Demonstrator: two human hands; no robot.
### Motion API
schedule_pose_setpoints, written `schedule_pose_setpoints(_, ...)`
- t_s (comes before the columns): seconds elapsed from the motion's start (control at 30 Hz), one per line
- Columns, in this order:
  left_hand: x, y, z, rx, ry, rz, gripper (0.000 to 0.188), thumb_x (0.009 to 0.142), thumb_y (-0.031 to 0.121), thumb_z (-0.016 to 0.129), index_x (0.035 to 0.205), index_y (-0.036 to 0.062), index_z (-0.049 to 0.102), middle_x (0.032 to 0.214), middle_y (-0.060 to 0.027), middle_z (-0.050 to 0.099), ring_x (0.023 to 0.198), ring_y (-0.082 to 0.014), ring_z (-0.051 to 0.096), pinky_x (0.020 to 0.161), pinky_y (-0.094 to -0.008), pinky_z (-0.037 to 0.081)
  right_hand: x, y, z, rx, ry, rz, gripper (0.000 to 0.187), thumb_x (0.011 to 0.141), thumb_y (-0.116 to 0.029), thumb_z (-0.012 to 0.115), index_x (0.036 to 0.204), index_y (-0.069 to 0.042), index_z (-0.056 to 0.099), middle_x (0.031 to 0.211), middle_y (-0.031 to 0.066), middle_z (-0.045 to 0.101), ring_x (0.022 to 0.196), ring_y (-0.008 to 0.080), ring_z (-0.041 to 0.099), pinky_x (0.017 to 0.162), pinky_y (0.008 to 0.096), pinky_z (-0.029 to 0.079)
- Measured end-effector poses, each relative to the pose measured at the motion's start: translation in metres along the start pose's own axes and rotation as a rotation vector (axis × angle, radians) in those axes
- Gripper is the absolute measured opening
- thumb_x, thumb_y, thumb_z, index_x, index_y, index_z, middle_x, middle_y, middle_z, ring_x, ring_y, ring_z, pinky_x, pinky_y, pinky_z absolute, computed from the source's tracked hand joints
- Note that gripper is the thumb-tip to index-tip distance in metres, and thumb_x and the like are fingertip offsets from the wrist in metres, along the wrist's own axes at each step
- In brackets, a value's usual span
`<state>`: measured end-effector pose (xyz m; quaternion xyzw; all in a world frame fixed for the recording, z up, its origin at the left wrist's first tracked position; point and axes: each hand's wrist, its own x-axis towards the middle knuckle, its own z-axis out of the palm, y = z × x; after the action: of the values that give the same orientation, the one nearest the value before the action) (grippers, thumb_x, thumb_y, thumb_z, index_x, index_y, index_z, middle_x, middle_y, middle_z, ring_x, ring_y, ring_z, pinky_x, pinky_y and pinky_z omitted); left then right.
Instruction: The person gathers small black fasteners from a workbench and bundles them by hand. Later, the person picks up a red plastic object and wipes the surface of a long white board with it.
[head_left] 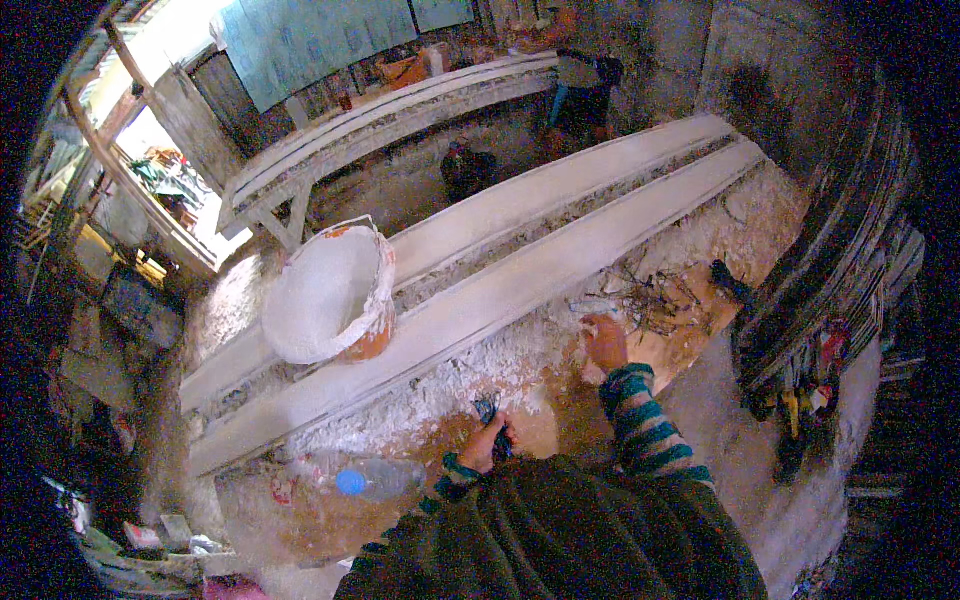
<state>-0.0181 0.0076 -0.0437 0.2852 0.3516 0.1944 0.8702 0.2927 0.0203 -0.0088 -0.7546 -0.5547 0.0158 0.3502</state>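
While the left hand has its fingers clamped around a dark tool whose kind is too blurred to name, the right hand is apart from it, farther out over the same counter. Its fingers are bent toward the whitened surface, just beside a loose tangle of thin dark wires or twigs — whether the fingertips meet or pinch anything, I cannot tell. The dark tool is near the front edge of the counter, close to the person's body, its top pointing toward the white crust.

Beyond both hands, two long pale strips run side by side and slantwise. An orange bucket, coated white inside, sits across them on the left. Near the left hand, a clear bottle with a blue cap lies on its side — well below the bucket in view.
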Motion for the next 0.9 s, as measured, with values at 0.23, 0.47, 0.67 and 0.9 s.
schedule_pose_setpoints(0.23, 0.008, 0.003, -0.006, -0.205, -0.074, 0.141, 0.025, 0.091, 0.035, 0.049, 0.099, 0.0115, 0.048, 0.065, 0.0037, 0.038, 0.054, -0.0083, 0.038, 0.052, -0.0251, 0.037, 0.034, 0.107, 0.022, -0.322, 0.031, 0.213, 0.037, 0.072, -0.016, 0.063, 0.109, -0.012, 0.059, 0.097, 0.0153, 0.062, 0.088, 0.034, 0.059, 0.078, 0.043, 0.049)
schedule_pose_setpoints(0.47, 0.002, 0.015, 0.004, -0.318, -0.097, 0.231, 0.031, 0.089, 0.04, 0.051, 0.103, 0.0124, 0.047, 0.065, 0.0055, 0.034, 0.058, -0.0062, 0.036, 0.056, -0.0232, 0.036, 0.016, 0.042, 0.009, 0.01, 0.027, 0.186, 0.026, 0.071, -0.015, 0.065, 0.096, -0.008, 0.065, 0.088, 0.0124, 0.065, 0.08, 0.0264, 0.062, 0.072, 0.0371, 0.049)
schedule_pose_setpoints(0.67, 0.007, 0.022, 0.017, -0.211, 0.039, 0.237, 0.039, 0.09, 0.042, 0.049, 0.111, 0.0095, 0.047, 0.065, 0.006, 0.034, 0.06, -0.0062, 0.036, 0.058, -0.0228, 0.035, -0.045, -0.058, 0.002, 0.51, -0.253, 0.259, 0.022, 0.075, -0.012, 0.066, 0.095, -0.003, 0.066, 0.083, 0.0076, 0.066, 0.075, 0.0148, 0.061, 0.068, 0.0287, 0.048)
schedule_pose_setpoints(0.9, 0.009, 0.035, 0.037, 0.079, 0.102, 0.363, 0.042, 0.09, 0.042, 0.048, 0.113, 0.0065, 0.052, 0.067, 0.0062, 0.037, 0.061, -0.0061, 0.036, 0.059, -0.0219, 0.034, -0.086, -0.136, -0.009, 0.599, -0.229, 0.044, 0.021, 0.076, -0.012, 0.065, 0.096, -0.005, 0.066, 0.084, 0.0102, 0.066, 0.077, 0.0201, 0.061, 0.064, 0.0298, 0.048)
